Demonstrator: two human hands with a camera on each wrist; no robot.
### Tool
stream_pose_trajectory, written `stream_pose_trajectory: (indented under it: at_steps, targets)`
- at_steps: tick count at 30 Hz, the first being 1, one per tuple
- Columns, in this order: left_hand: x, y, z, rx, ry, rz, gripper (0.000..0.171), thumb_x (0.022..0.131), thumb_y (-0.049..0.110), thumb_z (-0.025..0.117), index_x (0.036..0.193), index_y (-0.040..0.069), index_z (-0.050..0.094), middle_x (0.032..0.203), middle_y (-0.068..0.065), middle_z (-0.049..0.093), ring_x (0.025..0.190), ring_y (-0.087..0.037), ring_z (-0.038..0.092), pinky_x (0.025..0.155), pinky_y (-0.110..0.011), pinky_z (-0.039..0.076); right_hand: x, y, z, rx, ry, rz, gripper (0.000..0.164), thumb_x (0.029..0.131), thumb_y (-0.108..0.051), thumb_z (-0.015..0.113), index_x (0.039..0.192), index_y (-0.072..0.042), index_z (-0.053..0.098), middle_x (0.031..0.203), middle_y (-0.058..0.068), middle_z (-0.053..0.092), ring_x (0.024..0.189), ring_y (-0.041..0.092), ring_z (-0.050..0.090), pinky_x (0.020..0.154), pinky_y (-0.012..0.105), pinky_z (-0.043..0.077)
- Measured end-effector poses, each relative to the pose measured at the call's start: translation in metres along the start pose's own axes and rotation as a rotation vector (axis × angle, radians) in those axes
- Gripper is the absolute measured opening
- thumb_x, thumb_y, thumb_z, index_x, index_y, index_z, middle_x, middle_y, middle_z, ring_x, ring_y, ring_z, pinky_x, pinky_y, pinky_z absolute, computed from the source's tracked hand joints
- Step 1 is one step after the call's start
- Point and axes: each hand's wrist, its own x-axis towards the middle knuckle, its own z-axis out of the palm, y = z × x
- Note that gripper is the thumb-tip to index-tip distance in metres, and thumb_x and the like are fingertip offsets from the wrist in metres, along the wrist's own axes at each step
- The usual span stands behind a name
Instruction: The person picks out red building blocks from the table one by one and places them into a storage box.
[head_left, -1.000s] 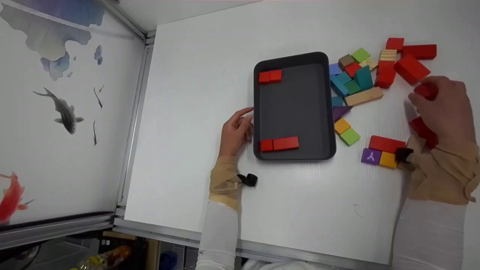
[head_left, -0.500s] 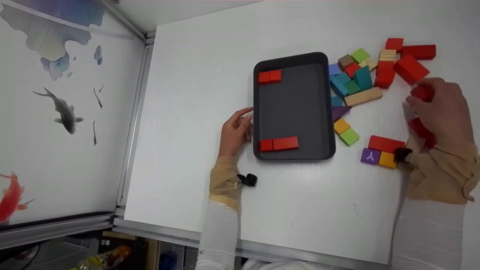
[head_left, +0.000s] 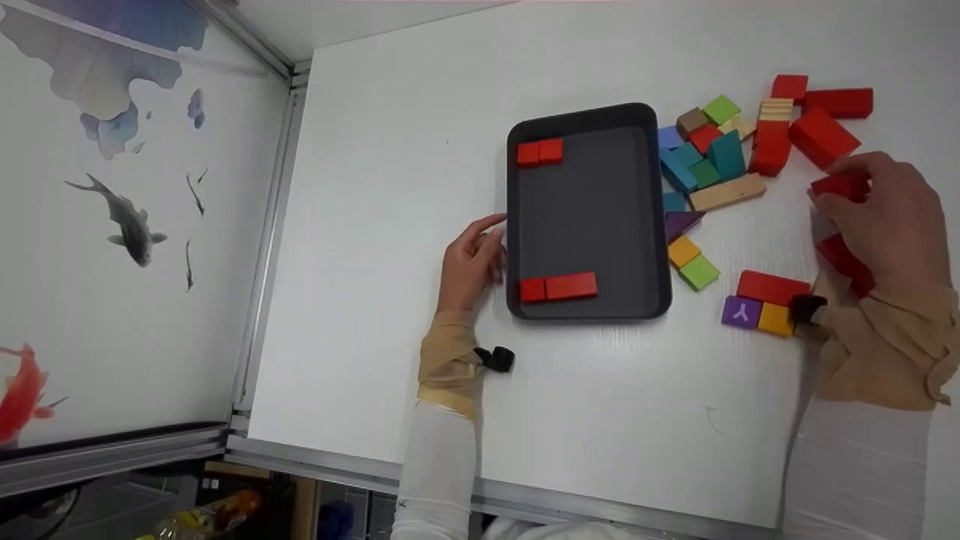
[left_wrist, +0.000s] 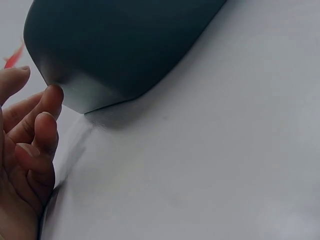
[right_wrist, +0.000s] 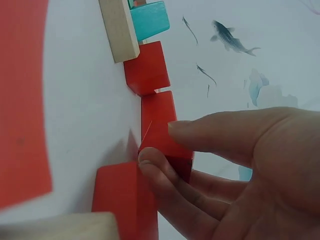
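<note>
Of the hands, the right pinches a red block

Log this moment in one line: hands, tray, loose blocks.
Right hand: pinching red block | Left hand: at side of dark tray | In tray: four red blocks | Table: mixed blocks right of tray

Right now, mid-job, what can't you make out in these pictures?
Held block, head view: partly covered by the right hand.
Lower red block, head view: right part hidden under the same hand and wrist.
Tray, left wrist view: cut off by the top edge; its inside doesn't show.
Large red shape, right wrist view: blurred, cut off by the left edge.
Bottle, head view: cut off by the bottom edge.
</note>
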Motion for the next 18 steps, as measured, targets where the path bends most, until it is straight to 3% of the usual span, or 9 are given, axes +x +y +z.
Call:
stream_pose_trajectory:
  at_steps: [8,14,18]
  targets:
    - [0.007,-0.019,-0.002,0.002,0.014,-0.007,0.033,0.088,0.035,0.054,0.116,0.018,0.059,0.063,-0.014,0.053,0.045,-0.029,0.047,0.044,-0.037,0.044,-0.01,-0.014,-0.004,-0.018,0.051,-0.042,0.055,0.089,-0.026,0.051,0.137,-0.006,0.032,0.132,0.022,0.035,0.112,0.039,0.034,0.087,0.056,0.038]
    - [0.009,-0.027,-0.001,0.021,0.04,0.015,0.035,0.086,0.043,0.055,0.114,0.023,0.06,0.062,-0.013,0.052,0.044,-0.027,0.046,0.043,-0.038,0.044,-0.03,-0.036,-0.008,-0.027,0.107,-0.147,0.05,0.089,-0.026,0.052,0.134,-0.009,0.038,0.129,0.017,0.041,0.108,0.035,0.039,0.083,0.051,0.041]
    - [0.008,-0.024,-0.001,0.018,0.034,-0.004,0.033,0.087,0.039,0.055,0.115,0.022,0.06,0.063,-0.013,0.053,0.044,-0.027,0.046,0.042,-0.036,0.043,-0.043,-0.047,-0.008,-0.035,0.126,-0.233,0.05,0.089,-0.024,0.054,0.135,-0.011,0.038,0.128,0.018,0.043,0.106,0.036,0.04,0.08,0.053,0.041]
